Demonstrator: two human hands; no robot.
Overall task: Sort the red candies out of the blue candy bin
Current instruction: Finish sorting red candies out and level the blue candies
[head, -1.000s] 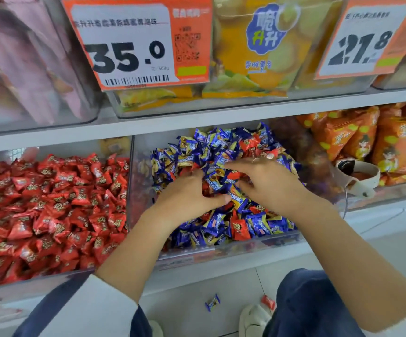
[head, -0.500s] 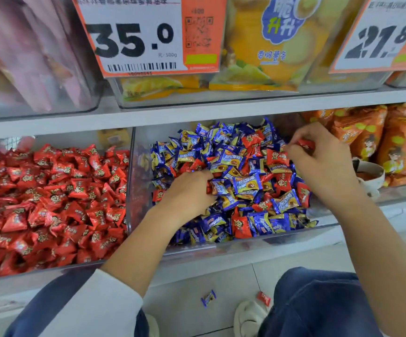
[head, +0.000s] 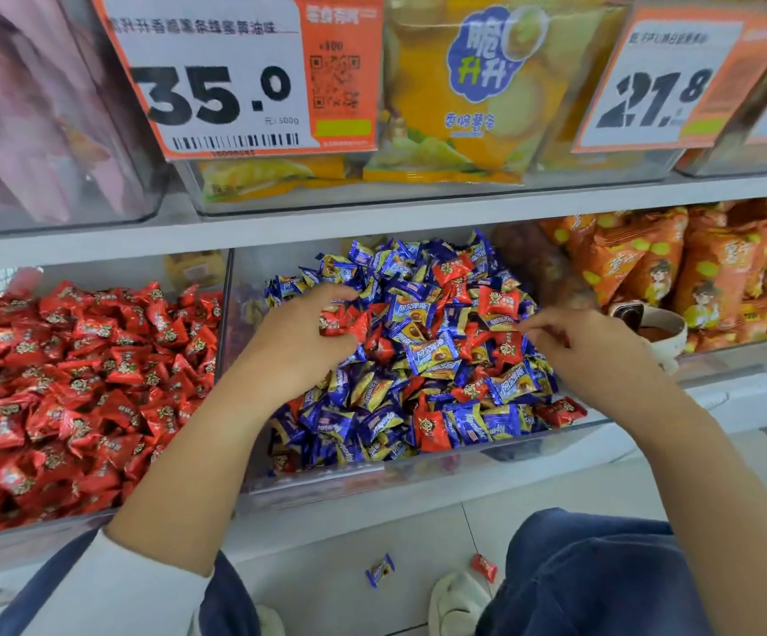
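1. the left hand [head: 294,337] is curling round a few red candies [head: 340,321] at the left of the blue bin [head: 418,470], holding them against its palm.
2. the right hand [head: 602,355] is pinching the corner of a red candy [head: 508,348] with its fingertips.
3. more reds are lying between the two hands and along the front wall.
4. the red bin [head: 74,383] is sitting just left of the blue one, so the left hand is nearer for the drop.
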